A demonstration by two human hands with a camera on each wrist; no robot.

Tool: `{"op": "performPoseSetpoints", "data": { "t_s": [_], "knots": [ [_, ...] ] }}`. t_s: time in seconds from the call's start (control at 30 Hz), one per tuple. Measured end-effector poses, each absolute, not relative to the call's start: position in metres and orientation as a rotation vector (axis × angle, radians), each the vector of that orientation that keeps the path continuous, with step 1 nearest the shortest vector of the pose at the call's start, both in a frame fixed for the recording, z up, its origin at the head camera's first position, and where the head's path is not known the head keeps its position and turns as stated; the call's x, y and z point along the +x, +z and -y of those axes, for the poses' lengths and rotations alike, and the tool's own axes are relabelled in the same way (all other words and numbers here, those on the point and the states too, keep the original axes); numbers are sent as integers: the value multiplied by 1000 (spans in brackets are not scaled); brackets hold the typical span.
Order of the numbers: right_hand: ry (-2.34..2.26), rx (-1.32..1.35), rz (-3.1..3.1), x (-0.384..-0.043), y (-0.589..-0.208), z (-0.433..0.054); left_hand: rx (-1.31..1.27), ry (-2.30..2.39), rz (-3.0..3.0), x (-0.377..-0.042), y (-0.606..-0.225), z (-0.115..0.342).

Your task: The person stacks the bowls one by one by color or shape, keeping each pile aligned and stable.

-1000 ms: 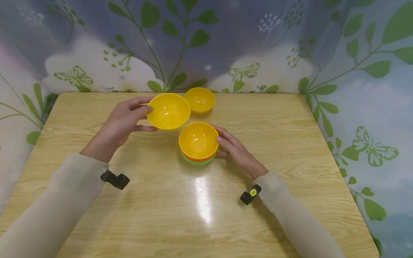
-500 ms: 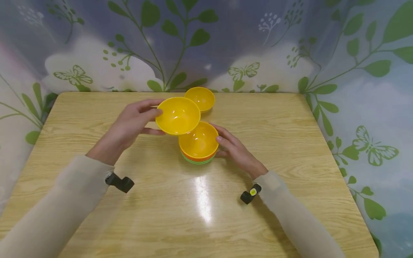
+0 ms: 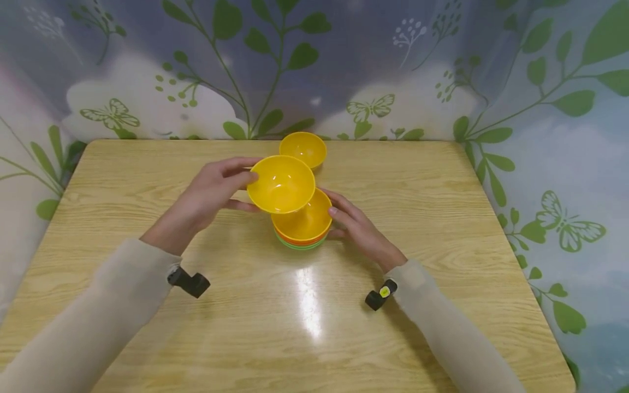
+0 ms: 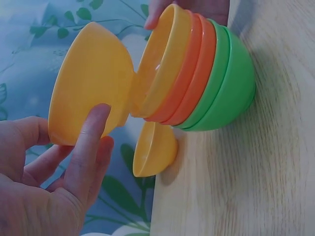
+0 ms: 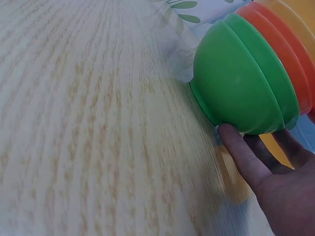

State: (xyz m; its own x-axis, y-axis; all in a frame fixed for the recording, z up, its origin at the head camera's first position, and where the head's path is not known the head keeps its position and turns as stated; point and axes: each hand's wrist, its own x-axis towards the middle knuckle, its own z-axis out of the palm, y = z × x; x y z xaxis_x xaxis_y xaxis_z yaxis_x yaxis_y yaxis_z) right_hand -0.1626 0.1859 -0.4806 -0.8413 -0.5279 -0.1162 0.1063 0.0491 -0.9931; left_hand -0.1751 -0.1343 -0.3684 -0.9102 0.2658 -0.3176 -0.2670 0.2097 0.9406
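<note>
My left hand [image 3: 211, 191] grips a yellow bowl [image 3: 281, 185] by its left rim, thumb over the edge and fingers on the outside. That bowl is held tilted above a stack of bowls, covering part of its top in the head view. Yellow, orange and green layers show in the stack [image 4: 197, 73], with a green bowl [image 5: 236, 78] at the bottom on the table. My right hand [image 3: 361, 229] holds the stack's right side, thumb at the top rim and fingers against the wall. Whether the held bowl touches the stack is unclear.
Another yellow bowl [image 3: 303, 147] stands near the table's back edge, partly behind the held one. The wood-grain table [image 3: 417, 180] meets a wall covering [image 3: 432, 65] printed with leaves and butterflies at the back.
My left hand has carried its yellow bowl right and toward me, from beside the stack to over its back left part. The right hand and stack stay in place.
</note>
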Motion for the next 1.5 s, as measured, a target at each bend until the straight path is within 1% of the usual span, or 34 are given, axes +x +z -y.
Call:
{"op": "performPoseSetpoints", "data": {
  "t_s": [0.97,1.5],
  "knots": [
    [-1836,-399,-1909,-161,-479,-185,114,1618,-2102,-173,-379,122],
    [-1828,-421,-1914,-163,-483,-187,123,1556,-2126,-172,-381,114]
  ]
}}
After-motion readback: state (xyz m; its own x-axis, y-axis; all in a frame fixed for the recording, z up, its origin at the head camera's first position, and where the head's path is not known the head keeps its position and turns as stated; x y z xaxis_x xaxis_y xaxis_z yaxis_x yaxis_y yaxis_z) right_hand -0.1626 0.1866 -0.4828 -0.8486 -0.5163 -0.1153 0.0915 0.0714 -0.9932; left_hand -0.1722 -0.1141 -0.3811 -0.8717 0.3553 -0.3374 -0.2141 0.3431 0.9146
